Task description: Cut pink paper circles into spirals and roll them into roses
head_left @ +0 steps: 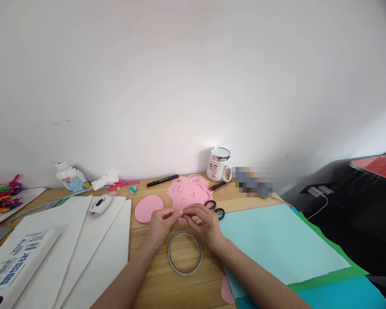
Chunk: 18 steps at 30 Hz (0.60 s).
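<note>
My left hand [161, 224] and my right hand [206, 222] meet fingertip to fingertip above the table, both pinching. Whatever is between the fingers is too small to make out. Just below them a thin roll of tape [170, 253] lies flat. Beyond the fingers is a heap of pink paper cut-outs [193, 191], and left of it sits a stack of pink paper circles [149, 208]. Black-handled scissors [220, 213] lie behind my right hand, which partly hides their blades.
White sheets [111, 253] and a boxed item [22, 266] cover the left side. Light blue paper [276, 244] lies on the right. At the back are a white mug [215, 168], a black marker [162, 180] and a white bottle [71, 177] by the wall.
</note>
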{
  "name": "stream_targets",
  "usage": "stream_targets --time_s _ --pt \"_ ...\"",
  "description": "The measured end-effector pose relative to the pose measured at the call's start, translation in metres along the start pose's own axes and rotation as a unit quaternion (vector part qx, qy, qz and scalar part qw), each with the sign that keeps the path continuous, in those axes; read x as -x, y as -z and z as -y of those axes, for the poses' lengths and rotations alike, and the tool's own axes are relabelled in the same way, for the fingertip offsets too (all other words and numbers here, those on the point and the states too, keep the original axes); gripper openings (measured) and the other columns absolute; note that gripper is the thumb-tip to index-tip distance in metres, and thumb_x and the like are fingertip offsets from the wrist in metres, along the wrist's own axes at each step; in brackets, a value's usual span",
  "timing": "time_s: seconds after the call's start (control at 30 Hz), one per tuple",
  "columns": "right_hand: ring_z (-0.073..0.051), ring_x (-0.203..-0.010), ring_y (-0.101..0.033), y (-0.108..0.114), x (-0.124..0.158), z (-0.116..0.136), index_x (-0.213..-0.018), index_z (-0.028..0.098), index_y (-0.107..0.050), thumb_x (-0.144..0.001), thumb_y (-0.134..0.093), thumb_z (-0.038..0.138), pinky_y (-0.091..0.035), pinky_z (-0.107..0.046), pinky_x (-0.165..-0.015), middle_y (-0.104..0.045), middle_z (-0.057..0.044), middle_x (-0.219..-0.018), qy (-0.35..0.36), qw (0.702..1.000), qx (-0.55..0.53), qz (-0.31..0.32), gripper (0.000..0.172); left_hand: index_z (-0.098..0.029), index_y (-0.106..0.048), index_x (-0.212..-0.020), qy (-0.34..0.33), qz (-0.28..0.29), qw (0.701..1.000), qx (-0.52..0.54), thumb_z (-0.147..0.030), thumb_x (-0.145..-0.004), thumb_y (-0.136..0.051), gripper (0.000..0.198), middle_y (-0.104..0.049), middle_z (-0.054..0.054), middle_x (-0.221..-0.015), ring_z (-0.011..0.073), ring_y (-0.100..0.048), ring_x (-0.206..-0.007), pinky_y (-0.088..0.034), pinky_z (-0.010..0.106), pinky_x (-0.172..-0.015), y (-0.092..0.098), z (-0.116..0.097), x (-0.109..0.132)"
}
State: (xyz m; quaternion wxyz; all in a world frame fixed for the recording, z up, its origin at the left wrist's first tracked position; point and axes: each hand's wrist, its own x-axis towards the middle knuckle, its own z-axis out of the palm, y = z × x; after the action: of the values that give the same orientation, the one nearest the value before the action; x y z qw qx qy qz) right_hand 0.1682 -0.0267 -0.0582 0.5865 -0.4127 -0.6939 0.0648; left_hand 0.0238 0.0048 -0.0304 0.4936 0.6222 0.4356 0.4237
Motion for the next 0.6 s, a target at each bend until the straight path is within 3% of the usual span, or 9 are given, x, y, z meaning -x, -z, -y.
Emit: stream_targets --time_s 0.27,0.6 --pt "-0.017 -0.068 -0.066 0.0014 -0.0024 0.0041 -0.075 0.021 -0.063 -0.079 -0.057 0.013 -0.055 -0.026 -0.058 -0.067 -0.006 -0.075 0.011 1.000 0.013 0.000 0.010 -0.017 -0.066 -0.050 0.000 0.001 1.000 -0.013 -0.042 -0.066 -0.066 0.030 -0.065 0.002 -0.055 0.0172 -0.058 -0.059 -0.047 0.026 -0.063 -0.0006 0.0028 -0.0003" --pt "-0.016 -0.068 -0.065 -0.0010 0.0002 0.0034 -0.078 0.022 -0.060 -0.079 -0.054 0.010 -0.056 -0.026 -0.059 -0.066 -0.006 -0.077 0.006 1.000 0.026 -0.001 0.013 -0.017 -0.066 -0.051 -0.011 0.015 0.999 -0.027 -0.038 -0.069 -0.064 0.027 -0.066 0.001 -0.057 0.0169 -0.059 -0.062 -0.047 0.025 -0.065 -0.0005 0.0054 -0.0005"
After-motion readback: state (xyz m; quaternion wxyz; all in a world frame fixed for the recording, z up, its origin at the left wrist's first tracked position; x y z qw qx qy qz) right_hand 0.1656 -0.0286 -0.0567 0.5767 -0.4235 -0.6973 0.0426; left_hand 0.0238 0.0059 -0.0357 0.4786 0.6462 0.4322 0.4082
